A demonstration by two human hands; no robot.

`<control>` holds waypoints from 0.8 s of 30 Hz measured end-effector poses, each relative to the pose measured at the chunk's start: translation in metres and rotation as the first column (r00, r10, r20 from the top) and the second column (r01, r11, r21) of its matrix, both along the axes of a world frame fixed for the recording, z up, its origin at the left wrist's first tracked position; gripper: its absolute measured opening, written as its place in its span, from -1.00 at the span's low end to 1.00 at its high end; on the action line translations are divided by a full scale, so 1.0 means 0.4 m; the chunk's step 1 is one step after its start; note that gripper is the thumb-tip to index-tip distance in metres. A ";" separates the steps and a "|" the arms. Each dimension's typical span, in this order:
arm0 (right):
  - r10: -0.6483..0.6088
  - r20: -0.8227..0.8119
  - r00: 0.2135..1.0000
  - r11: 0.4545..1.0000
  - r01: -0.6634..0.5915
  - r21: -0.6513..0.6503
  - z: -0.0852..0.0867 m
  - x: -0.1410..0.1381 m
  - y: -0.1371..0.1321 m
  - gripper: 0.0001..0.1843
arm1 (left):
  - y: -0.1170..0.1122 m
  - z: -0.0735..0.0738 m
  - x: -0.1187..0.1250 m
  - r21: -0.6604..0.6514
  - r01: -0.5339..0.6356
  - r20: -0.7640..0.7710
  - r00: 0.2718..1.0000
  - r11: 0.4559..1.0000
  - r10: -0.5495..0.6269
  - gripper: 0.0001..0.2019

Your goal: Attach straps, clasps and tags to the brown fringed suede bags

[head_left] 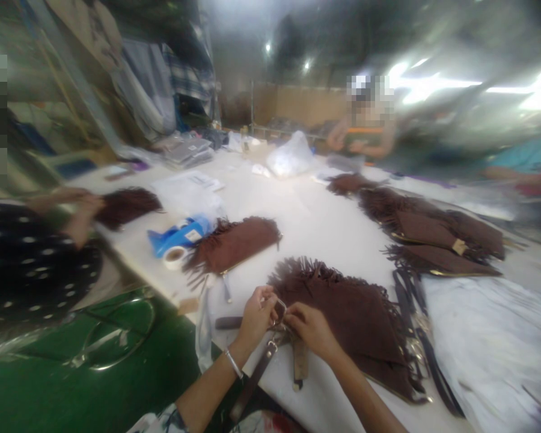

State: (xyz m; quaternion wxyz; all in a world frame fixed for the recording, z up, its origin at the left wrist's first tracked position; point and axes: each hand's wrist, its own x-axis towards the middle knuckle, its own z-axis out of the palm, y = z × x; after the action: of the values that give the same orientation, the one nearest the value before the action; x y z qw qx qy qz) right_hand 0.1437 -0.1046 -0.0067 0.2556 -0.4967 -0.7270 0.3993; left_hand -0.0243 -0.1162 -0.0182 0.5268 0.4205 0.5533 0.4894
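My left hand [258, 311], with a bracelet at its wrist, pinches a squarish metal ring [281, 309] above the table's near edge. My right hand [313, 329] meets it from the other side, fingertips closed at the ring's edge; what exactly they grip is too blurred to tell. Below hangs a dark brown strap [258, 380] with a metal clasp at its top. A tan tag or strap end [300, 359] hangs under my right hand. Just beyond lies a brown fringed bag [347, 313], its zipped edge toward the lower right.
More fringed bags lie at middle left [246, 243] and in a pile [426, 225] at right. A blue tape dispenser [180, 236], a roll of tape [174, 257], dark straps [437, 373] and white plastic [491, 343] surround the work. A co-worker's hands [82, 210] touch another bag at far left.
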 end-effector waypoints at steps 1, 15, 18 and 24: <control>-0.012 -0.017 1.000 1.000 0.012 -0.023 -0.001 0.002 0.001 -0.82 | -0.005 -0.001 0.000 -0.008 -0.016 -0.004 1.000 1.000 0.016 -0.65; -0.086 -0.077 0.993 0.986 0.074 -0.146 -0.021 0.010 -0.002 -0.80 | -0.026 -0.038 0.004 -0.122 0.130 0.011 0.991 0.984 -0.130 -0.82; -0.094 0.074 0.993 0.995 0.091 0.041 -0.010 -0.009 -0.014 -0.81 | -0.030 -0.035 -0.005 -0.119 0.107 0.051 0.994 0.987 -0.102 -0.77; -0.078 0.314 0.946 0.973 0.003 0.231 0.003 -0.032 -0.051 -0.83 | -0.039 -0.029 -0.017 -0.153 0.312 0.237 0.933 0.938 -0.272 -0.75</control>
State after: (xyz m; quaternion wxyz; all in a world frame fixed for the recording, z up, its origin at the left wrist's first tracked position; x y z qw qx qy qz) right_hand 0.1310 -0.1252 -0.0053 0.1974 -0.5373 -0.7894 0.2218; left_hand -0.0309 -0.1319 -0.0297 0.6872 0.3919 0.4687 0.3931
